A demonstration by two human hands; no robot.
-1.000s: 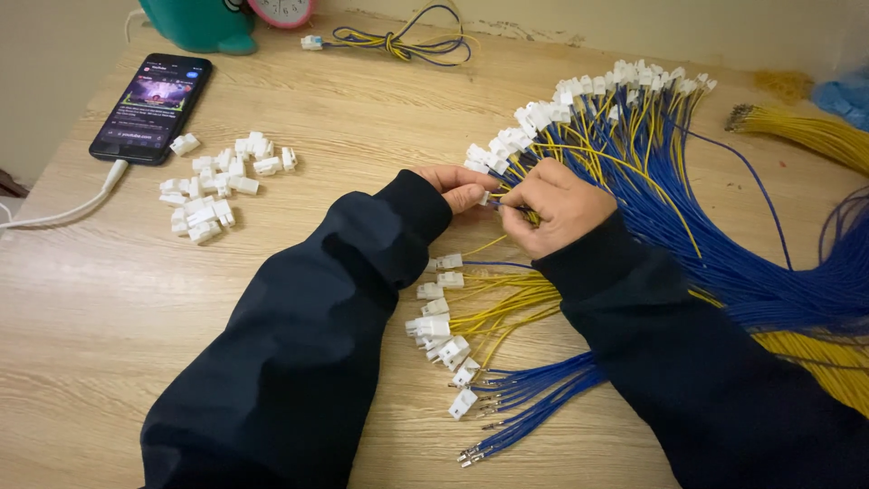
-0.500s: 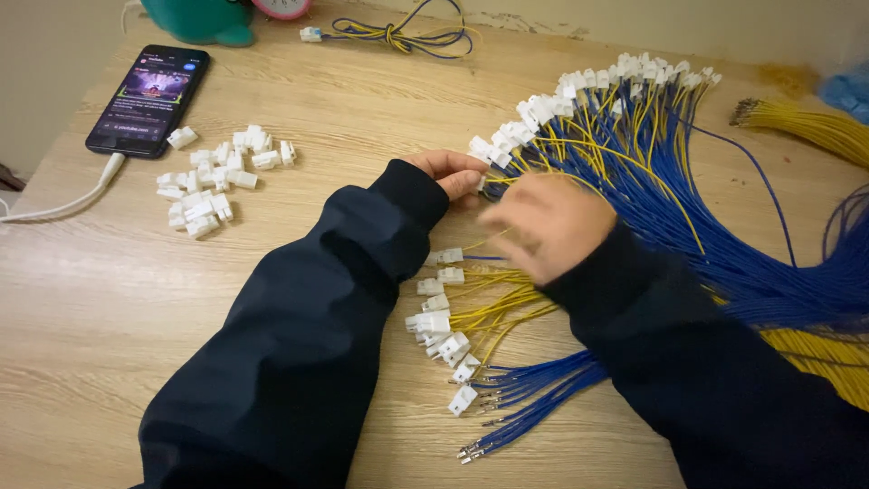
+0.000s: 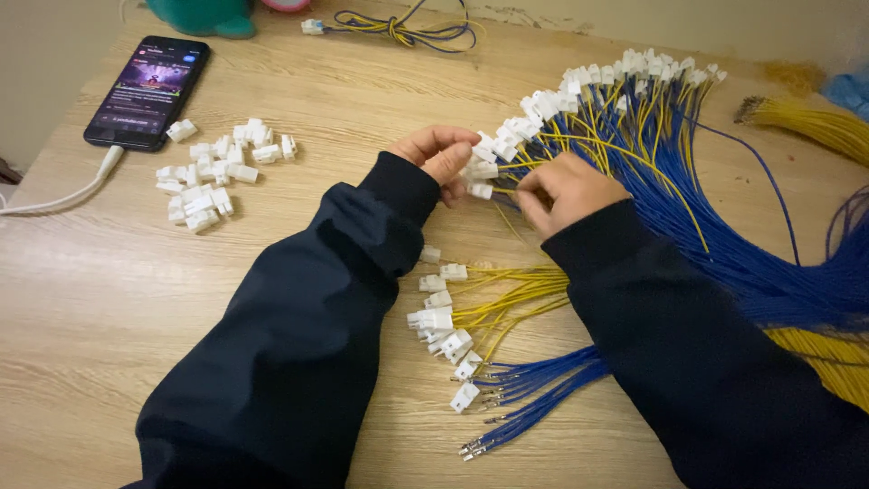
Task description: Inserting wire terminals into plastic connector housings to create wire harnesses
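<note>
A small white connector [image 3: 481, 190] is being pinched at the centre of the frame by the closed fingers of the left hand [image 3: 445, 156]. A yellow wire [image 3: 518, 190] running into it is being gripped tightly by the right hand [image 3: 566, 190]. Finished blue and yellow harnesses [image 3: 634, 118] are being fanned out toward the upper right. Loose white housings [image 3: 217, 167] are lying at the upper left, beside a phone [image 3: 149, 91], on the wooden table [image 3: 109, 299].

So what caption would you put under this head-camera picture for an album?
Left hand holds a white connector while right hand pinches a yellow wire beside it, blue and yellow wires fanned across a wooden table.
</note>
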